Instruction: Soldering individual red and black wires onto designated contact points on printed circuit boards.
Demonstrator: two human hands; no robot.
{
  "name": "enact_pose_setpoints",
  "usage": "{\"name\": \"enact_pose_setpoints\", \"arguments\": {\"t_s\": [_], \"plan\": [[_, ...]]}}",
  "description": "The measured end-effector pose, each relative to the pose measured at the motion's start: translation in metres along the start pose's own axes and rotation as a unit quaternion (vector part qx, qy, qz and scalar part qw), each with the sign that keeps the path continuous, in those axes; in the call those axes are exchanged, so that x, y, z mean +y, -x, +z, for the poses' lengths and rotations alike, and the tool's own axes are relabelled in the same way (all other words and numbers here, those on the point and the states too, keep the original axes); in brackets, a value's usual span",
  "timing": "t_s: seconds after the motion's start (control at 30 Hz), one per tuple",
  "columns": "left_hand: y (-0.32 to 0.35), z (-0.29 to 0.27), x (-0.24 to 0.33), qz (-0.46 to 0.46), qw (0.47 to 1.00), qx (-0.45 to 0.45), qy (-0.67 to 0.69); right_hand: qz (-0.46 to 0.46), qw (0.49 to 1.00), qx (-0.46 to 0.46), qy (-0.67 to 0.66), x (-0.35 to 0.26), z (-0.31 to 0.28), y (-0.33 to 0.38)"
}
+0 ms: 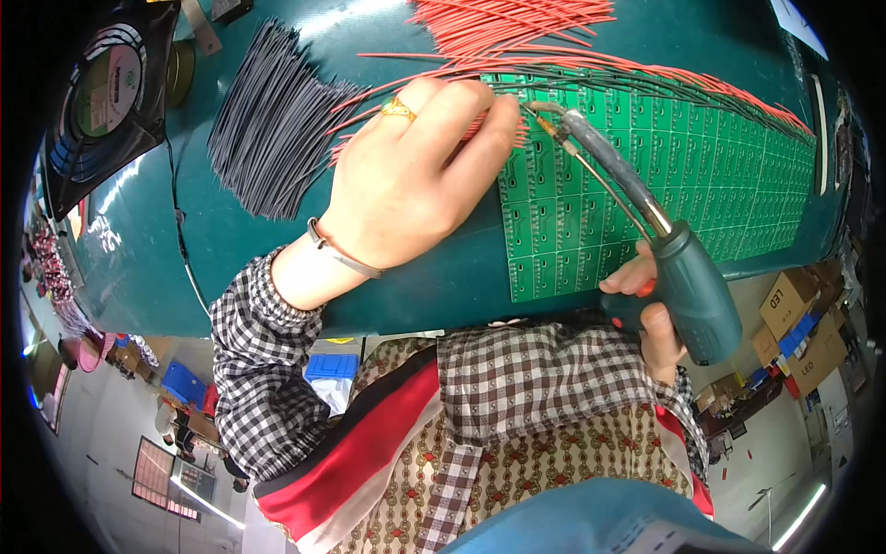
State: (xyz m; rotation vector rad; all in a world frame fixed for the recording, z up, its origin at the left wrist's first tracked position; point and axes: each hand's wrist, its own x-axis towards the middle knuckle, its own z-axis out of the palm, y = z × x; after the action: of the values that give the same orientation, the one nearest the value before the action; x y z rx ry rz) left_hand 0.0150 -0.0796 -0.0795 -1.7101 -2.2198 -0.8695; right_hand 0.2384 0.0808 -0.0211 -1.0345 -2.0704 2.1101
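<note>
My left hand (406, 171), a ring on one finger, is closed over several red wires (475, 126) at the far left corner of a panel of green circuit boards (637, 208). Its fingertips are pinched beside the board's edge; what sits right between them is partly hidden. My right hand (651, 309) grips a dark green soldering gun (697, 295), its fingers round the handle. The gun's bent tip and thin feed tube meet near my left fingertips. A row of red and black wires (683, 81) lies along the panel's far edge.
A pile of dark grey wires (277, 120) lies left of my left hand. More loose red wires (508, 23) lie at the far side of the green table (406, 300). A black fan (111, 97) with a cable stands at the far left. Cardboard boxes (798, 319) are off to the right.
</note>
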Motion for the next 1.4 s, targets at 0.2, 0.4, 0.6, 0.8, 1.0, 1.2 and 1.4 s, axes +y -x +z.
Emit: {"name": "enact_pose_setpoints", "arguments": {"t_s": [0.2,0.4,0.6,0.8,1.0,1.2,1.4], "plan": [[0.000,0.001,-0.001,0.003,1.000,0.001,-0.004,0.003,1.000,-0.002,0.001,-0.001,0.002,-0.002],[0.000,0.000,0.000,0.005,1.000,0.000,-0.006,0.009,1.000,0.006,-0.007,-0.003,0.005,0.000],[0.000,0.001,-0.001,0.009,1.000,0.006,-0.013,0.025,1.000,-0.007,0.018,0.000,-0.002,0.003],[0.000,0.000,-0.001,0.007,1.000,0.002,-0.010,0.007,0.999,0.034,-0.024,-0.006,0.010,0.003],[0.001,-0.001,-0.002,0.007,1.000,0.004,-0.015,0.017,0.998,0.038,-0.047,-0.007,0.008,0.006],[0.002,-0.002,0.001,-0.011,1.000,-0.005,0.008,0.012,0.998,0.030,-0.061,-0.004,0.006,0.007],[0.003,-0.004,-0.003,-0.018,0.999,-0.015,0.042,0.011,0.995,0.042,-0.087,-0.004,0.002,0.008]]}}
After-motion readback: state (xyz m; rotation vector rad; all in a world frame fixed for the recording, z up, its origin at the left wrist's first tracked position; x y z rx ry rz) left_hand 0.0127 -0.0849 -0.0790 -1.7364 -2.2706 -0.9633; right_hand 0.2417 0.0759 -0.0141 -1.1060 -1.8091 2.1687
